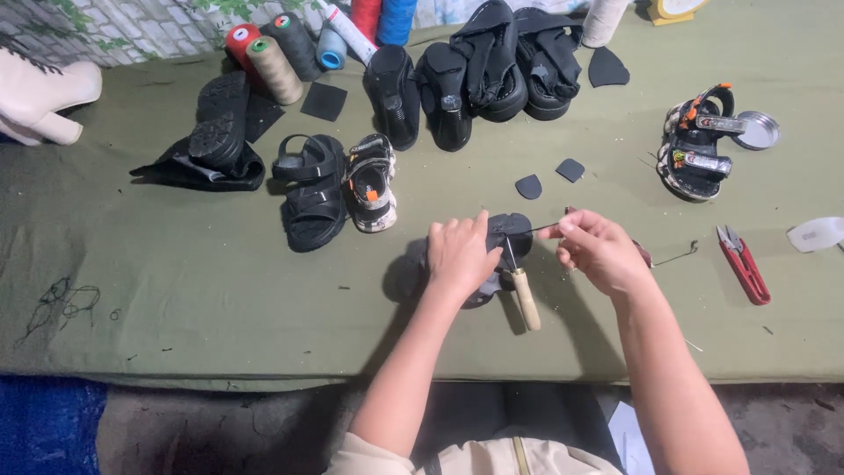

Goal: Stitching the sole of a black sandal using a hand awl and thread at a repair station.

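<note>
Shoe-repair workshop. Table (pixel 176 299) covered in olive-green cloth, strewn with black sandals (pixel 315 189), children's sandals (pixel 694 141), upturned black shoes (pixel 492 62). Cones of sewing thread (pixel 274 69) in several colours stand at the far edge. Cut black patches (pixel 528 186), red thread snips (pixel 744 264), a wooden-handled awl (pixel 525 297), loose thread scraps (pixel 57 299). Painted brick wall (pixel 114 31) behind.
</note>
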